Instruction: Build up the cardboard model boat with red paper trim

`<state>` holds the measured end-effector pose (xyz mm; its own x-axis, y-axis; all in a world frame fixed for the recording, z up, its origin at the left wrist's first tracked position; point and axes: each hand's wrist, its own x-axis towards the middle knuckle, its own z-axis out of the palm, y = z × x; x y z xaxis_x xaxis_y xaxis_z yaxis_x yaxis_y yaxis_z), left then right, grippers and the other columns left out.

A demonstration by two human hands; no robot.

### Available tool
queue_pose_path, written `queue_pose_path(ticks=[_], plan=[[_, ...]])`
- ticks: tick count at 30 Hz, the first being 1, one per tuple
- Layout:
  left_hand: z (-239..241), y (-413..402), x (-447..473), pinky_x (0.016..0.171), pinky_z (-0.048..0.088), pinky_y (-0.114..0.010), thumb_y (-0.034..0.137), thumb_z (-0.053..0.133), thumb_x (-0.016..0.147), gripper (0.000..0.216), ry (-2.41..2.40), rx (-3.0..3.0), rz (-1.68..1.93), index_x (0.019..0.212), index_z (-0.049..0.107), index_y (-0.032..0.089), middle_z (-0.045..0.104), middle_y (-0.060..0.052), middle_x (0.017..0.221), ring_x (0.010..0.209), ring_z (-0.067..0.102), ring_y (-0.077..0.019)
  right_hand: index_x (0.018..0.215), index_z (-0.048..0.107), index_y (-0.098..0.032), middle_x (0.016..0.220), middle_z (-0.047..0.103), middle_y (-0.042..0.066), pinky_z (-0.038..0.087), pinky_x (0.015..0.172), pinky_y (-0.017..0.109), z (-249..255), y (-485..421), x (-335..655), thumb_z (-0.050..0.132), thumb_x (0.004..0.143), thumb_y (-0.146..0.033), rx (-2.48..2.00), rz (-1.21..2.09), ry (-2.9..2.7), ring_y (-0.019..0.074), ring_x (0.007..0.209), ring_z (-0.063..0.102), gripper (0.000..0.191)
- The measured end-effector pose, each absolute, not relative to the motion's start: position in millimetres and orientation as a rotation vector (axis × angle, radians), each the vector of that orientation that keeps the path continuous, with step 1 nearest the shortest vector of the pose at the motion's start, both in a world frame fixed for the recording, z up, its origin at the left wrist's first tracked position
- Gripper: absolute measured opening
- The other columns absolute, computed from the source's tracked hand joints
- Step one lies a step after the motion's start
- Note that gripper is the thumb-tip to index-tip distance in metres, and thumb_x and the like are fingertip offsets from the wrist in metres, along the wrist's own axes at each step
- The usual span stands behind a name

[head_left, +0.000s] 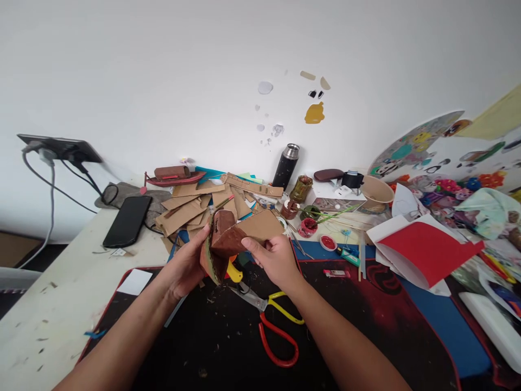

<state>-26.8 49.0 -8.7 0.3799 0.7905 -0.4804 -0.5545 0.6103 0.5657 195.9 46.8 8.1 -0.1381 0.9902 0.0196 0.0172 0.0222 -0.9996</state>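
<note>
My left hand (188, 263) is closed round a brown-painted cardboard model (224, 221) with a curved top and a greenish edge, tilted above the black mat. In the pinch of my right hand (277, 260) is a cardboard piece (260, 224), bare tan on its upper part. It meets the model's brown side; whether the two are joined I cannot tell. Scissors (260, 308) with one red and one yellow handle lie on the mat below my hands. Just under the model, a yellow-handled tool (234, 272) is partly hidden.
Cardboard scraps (191, 209) are heaped behind my hands, with a red model boat (175, 176) at the back. A black flask (286, 165) stands by the wall. Open paint jars (308, 227) are right of centre. A phone (127, 221) lies left, red paper (427, 252) right.
</note>
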Motion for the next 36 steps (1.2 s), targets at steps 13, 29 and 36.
queue_pose_path(ticks=[13, 29, 36], plan=[[0, 43, -16, 0.106, 0.066, -0.045, 0.045, 0.072, 0.104, 0.054, 0.808, 0.233, 0.898, 0.151, 0.073, 0.02, 0.087, -0.016, 0.127, 0.122, 0.082, -0.0388, 0.103, 0.089, -0.031, 0.112, 0.088, 0.007, 0.065, 0.101, 0.054, 13, 33, 190, 0.087, 0.091, -0.053, -1.017, 1.105, -1.444, 0.0356, 0.105, 0.081, 0.025], [11, 42, 0, 0.1, 0.069, -0.043, 0.041, 0.068, 0.104, 0.047, 0.91, 0.231, 0.992, 0.14, 0.078, 0.013, 0.088, -0.019, 0.118, 0.113, 0.085, -0.038, 0.115, 0.088, -0.033, 0.118, 0.087, 0.008, 0.064, 0.107, 0.053, 5, 27, 186, 0.08, 0.099, -0.052, -0.998, 1.084, -1.461, 0.0334, 0.112, 0.081, 0.026], [12, 40, 1, 0.094, 0.07, -0.043, 0.042, 0.073, 0.101, 0.05, 0.874, 0.294, 1.016, 0.144, 0.077, 0.018, 0.089, -0.015, 0.116, 0.111, 0.085, -0.0388, 0.116, 0.088, -0.034, 0.12, 0.087, 0.006, 0.062, 0.11, 0.054, 3, 25, 185, 0.082, 0.098, -0.055, -0.988, 1.056, -1.489, 0.0336, 0.115, 0.08, 0.028]])
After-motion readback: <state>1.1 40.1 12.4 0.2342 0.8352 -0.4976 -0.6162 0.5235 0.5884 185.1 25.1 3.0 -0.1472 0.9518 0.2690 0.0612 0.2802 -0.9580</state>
